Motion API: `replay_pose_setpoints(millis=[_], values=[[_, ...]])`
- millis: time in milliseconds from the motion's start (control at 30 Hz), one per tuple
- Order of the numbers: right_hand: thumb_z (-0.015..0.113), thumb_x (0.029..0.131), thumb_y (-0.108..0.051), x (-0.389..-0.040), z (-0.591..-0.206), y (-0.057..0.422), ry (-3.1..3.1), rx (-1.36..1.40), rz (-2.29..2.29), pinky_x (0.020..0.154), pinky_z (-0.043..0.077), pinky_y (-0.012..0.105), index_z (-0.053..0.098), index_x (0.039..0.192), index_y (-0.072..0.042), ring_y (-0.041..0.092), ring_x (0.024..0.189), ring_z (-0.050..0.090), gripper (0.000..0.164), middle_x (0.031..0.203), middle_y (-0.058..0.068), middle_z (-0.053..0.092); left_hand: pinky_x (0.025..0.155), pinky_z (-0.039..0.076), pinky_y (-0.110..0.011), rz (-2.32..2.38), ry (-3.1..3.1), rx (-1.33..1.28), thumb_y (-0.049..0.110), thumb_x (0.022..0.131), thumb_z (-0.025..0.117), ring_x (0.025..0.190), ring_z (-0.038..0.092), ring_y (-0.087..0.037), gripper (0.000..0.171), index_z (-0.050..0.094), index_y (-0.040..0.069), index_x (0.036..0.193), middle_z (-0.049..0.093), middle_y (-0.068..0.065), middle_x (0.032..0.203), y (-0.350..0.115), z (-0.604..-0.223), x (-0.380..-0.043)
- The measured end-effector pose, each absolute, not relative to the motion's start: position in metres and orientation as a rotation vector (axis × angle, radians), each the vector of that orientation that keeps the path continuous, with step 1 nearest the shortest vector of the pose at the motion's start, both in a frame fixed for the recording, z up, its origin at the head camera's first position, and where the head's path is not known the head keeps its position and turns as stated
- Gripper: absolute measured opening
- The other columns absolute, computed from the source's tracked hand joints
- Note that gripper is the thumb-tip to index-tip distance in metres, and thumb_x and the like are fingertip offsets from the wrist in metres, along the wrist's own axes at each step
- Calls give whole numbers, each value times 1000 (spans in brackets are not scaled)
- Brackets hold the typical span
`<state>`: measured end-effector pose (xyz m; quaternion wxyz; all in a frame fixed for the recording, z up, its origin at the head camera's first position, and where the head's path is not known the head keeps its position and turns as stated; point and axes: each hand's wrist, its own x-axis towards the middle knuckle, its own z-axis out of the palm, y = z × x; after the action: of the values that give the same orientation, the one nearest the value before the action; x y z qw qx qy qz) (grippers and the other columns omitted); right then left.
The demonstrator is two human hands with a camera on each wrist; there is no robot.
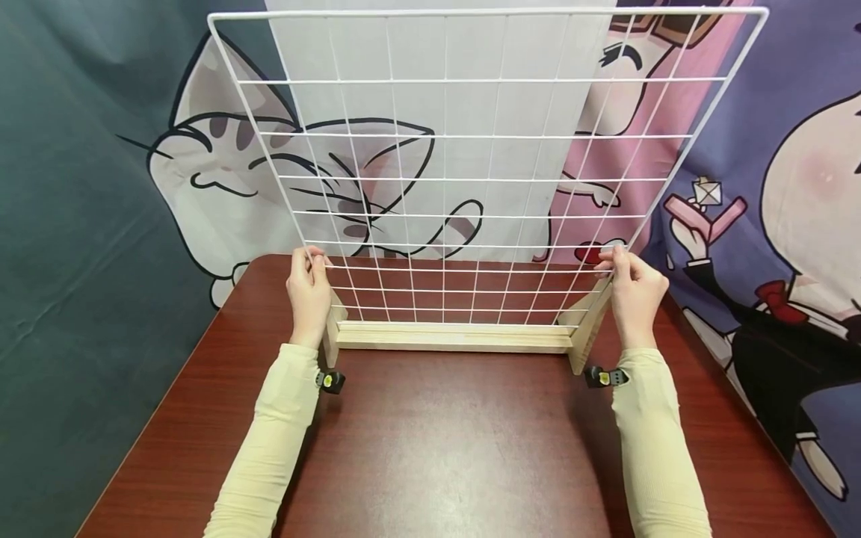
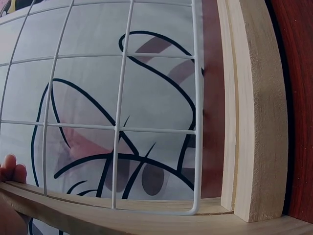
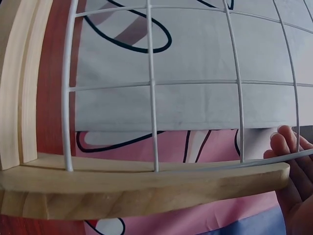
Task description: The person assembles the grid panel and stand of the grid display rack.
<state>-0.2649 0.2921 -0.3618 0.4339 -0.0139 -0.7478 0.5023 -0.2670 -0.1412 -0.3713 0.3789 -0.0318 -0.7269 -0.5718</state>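
A white wire grid panel (image 1: 444,179) stands up between both hands over a pale wooden frame (image 1: 454,342), which has a bottom rail and two short side posts. My left hand (image 1: 309,299) pinches the panel's left edge just above the left post (image 1: 332,329). At the opposite edge, my right hand (image 1: 639,299) grips the wire by the top of the right post (image 1: 587,332). Both wrist views show the panel's sides along the grooved posts. A gap separates its lower wire (image 2: 197,98) from the grooved bottom rail (image 2: 239,98).
The frame stands on a reddish-brown table (image 1: 444,441). Behind hangs a cartoon-printed cloth (image 1: 222,202), with a plain white section (image 1: 444,60) in the middle. Small black wrist cameras are strapped at both cuffs.
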Motion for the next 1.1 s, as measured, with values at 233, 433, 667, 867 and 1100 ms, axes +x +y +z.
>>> replay_pose_setpoints(millis=[233, 433, 667, 867, 1100], values=[[56, 98, -26, -267, -361, 292, -1824, -40, 1340, 51, 47, 10, 73, 88, 9, -8, 51, 61, 41, 57, -24, 62, 61, 30, -13, -1429, -1858, -41, 2, 100, 44, 64, 42, 8, 18, 54, -11, 106, 58, -4, 79, -151, -396, -292], [57, 98, -24, -265, -359, 289, -1840, -78, 1277, 46, 32, 13, 77, 84, -2, -1, 56, 60, 33, 58, -24, 62, 65, 34, -14, -1437, -1858, -54, 6, 100, 47, 68, 48, 7, 17, 56, -6, 107, 62, -22, 85, -155, -402, -298], [55, 96, -14, -251, -347, 276, -1832, -92, 1286, 50, 34, 11, 77, 81, 0, -3, 56, 57, 30, 57, -25, 61, 61, 31, -12, -1429, -1850, -62, 2, 98, 47, 65, 45, 8, 16, 54, -11, 105, 61, -27, 84, -148, -390, -286], [53, 95, -12, -243, -342, 272, -1838, -103, 1272, 49, 35, 10, 72, 85, 10, -6, 55, 58, 32, 56, -26, 59, 60, 28, -15, -1458, -1819, -49, 13, 101, 45, 58, 36, 5, 24, 55, -9, 97, 59, -27, 80, -151, -402, -292], [52, 93, -9, -247, -344, 272, -1828, -96, 1275, 48, 35, 9, 73, 77, 7, -4, 53, 57, 30, 56, -25, 60, 65, 33, -16, -1483, -1773, -24, 24, 104, 43, 63, 45, -8, 34, 56, -4, 91, 54, -22, 73, -152, -397, -295]])
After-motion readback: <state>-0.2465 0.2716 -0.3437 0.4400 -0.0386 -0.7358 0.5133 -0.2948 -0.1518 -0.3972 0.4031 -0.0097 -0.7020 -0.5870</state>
